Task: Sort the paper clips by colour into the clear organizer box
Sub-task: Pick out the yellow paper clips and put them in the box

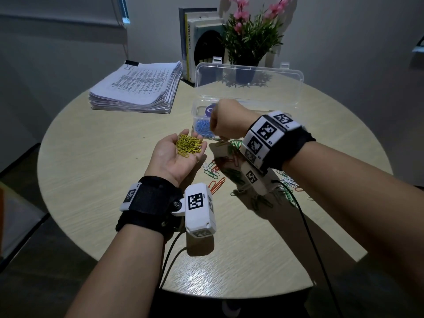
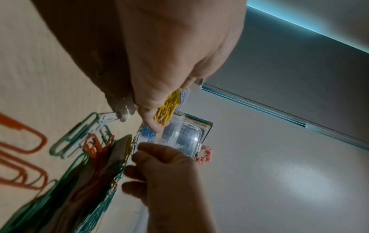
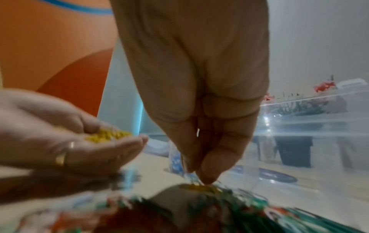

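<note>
While cupped, left hand [image 1: 177, 154] cradles | yellow wire clips [image 1: 189, 145] | tangled

Book spine [image 1: 189, 45]: "INVESTING 101".

Our forearms are bare, no sleeves. Behind the fingers of our left hand [image 1: 176, 154], a black fabric wrist strap [image 1: 149, 203]; a white tag with a black square marker on its outer side. A white camera housing [image 1: 200, 208] is bolted to the strap by a silver screw and carries black-and-white square markers on top and end. A black cable [image 1: 169, 253] trails from it. A gold ring [image 3: 63, 155] circles one left finger. Behind our right hand [image 1: 226, 121], another black strap [image 1: 291, 152] under white blocks [image 1: 268, 131] with square markers; a second black cable [image 1: 305, 221] runs back.
</note>
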`<state>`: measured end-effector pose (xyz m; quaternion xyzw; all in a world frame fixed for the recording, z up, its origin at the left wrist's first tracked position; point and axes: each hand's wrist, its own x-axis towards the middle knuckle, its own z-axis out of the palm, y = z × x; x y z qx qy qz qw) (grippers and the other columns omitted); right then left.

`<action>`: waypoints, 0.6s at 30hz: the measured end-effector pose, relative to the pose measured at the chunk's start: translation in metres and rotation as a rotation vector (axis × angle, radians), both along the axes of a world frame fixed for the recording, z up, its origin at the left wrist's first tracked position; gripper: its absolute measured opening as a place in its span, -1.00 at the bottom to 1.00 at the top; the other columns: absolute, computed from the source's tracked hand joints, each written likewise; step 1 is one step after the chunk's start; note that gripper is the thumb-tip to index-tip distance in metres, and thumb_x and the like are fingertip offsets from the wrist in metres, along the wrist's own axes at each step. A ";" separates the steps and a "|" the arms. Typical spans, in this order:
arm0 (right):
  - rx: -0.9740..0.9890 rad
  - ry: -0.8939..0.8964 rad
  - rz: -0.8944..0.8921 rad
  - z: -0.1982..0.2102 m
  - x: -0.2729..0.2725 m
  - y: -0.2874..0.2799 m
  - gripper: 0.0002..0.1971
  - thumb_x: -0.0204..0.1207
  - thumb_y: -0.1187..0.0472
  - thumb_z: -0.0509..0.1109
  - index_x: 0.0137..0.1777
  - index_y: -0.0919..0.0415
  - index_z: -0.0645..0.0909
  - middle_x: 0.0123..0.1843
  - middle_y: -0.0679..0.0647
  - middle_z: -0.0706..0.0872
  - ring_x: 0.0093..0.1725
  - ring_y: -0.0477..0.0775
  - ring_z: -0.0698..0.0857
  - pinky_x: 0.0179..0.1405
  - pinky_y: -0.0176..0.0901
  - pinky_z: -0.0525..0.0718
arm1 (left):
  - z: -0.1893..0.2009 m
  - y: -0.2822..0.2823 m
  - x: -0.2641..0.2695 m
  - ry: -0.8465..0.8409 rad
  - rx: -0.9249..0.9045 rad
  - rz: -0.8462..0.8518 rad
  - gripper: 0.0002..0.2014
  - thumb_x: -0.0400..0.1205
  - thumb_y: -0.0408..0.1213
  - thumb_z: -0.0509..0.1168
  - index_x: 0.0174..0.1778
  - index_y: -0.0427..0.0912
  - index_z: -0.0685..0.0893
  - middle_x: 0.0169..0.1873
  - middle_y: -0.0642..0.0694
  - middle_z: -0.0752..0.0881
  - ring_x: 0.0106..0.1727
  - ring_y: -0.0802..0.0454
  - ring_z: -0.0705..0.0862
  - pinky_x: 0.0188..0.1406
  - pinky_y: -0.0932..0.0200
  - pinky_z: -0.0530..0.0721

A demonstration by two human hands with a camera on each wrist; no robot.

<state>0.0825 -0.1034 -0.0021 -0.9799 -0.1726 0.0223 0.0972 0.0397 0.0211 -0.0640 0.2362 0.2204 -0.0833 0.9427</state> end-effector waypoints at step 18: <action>-0.254 0.086 0.181 -0.014 -0.011 -0.011 -0.77 0.60 0.29 0.29 0.19 0.29 0.68 0.16 0.23 0.73 0.17 0.21 0.67 -0.09 -0.21 0.49 | 0.001 0.001 -0.001 -0.005 -0.007 -0.001 -0.67 0.77 -0.24 -0.06 -0.08 -0.30 0.56 -0.10 -0.32 0.62 -0.02 -0.18 0.62 0.15 -0.13 0.53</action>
